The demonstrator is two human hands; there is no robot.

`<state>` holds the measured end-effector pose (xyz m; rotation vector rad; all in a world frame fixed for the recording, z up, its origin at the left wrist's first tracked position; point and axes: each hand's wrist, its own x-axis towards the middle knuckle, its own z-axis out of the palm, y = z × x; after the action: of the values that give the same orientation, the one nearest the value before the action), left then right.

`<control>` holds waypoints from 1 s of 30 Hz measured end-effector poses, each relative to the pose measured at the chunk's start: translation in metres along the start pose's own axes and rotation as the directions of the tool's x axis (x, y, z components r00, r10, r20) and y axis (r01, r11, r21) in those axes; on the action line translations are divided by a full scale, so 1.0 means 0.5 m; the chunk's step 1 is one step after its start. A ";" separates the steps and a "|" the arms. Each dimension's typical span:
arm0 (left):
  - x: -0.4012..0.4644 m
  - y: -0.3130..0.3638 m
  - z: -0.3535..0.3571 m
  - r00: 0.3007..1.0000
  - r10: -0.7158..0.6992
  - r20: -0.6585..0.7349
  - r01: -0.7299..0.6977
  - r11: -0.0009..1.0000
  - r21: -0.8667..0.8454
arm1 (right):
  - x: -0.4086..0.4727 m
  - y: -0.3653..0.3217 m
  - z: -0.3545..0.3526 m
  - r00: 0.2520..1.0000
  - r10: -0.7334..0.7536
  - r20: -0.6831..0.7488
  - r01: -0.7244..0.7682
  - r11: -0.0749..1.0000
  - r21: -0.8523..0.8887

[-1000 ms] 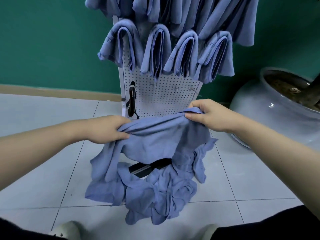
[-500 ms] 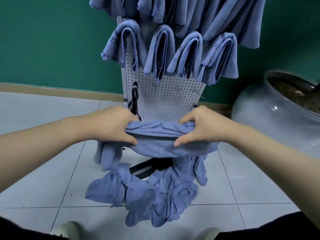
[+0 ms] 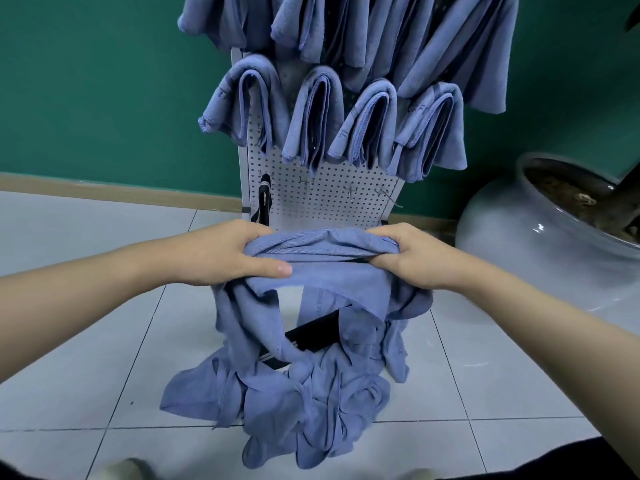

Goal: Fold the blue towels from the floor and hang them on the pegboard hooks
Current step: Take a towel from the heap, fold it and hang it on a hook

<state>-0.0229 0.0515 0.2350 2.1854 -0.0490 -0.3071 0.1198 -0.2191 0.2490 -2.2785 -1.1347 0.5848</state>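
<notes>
Being folded in mid-air, a blue towel [image 3: 322, 251] is being held between both hands in front of the lower edge of the pegboard [image 3: 322, 195]. The left hand [image 3: 228, 254] is being kept curled round the towel's left end, thumb laid across the front, while the right hand [image 3: 405, 254] is being kept clamped on the right end, fingers tucked under the gathered layers. The hands are being held apart, apparently so that the top fold is being kept taut and level; the loose remainder is being left to hang down toward the floor [image 3: 104, 323].

Below, a crumpled pile of towels [image 3: 294, 403] is lying on the tiles at the foot of the board, partly covering a black base bar [image 3: 311, 336], so more folding seems to be waiting. Above, a row of folded towels [image 3: 329, 119] is already draped over hooks, side by side, with more cloth hanging higher up. Bare wire hooks [image 3: 353, 194] are showing along the board's lower part, probably being reserved for this piece. A black strap [image 3: 265, 202] is hanging at the board's left edge, and a grey ceramic planter [image 3: 540, 237] is standing near the right wall.
</notes>
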 end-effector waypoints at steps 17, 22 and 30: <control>-0.004 0.012 0.054 0.991 -0.128 -0.049 0.112 0.963 -0.244 | -0.008 0.017 0.032 0.988 0.067 -0.140 -0.128 0.861 -0.492; 0.005 0.032 0.068 0.970 -0.223 -0.099 0.130 0.817 -0.562 | -0.003 -0.001 0.051 0.948 0.080 -0.309 -0.196 0.910 -0.365; 0.009 0.058 0.102 0.980 -0.136 -0.148 -0.031 0.626 -0.780 | -0.013 -0.081 0.123 0.982 0.173 -0.070 -0.144 0.940 0.309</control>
<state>-0.0284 -0.0066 0.2288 1.3178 0.2275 -0.1029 0.0565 -0.1876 0.2278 -2.1161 -0.7598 0.6551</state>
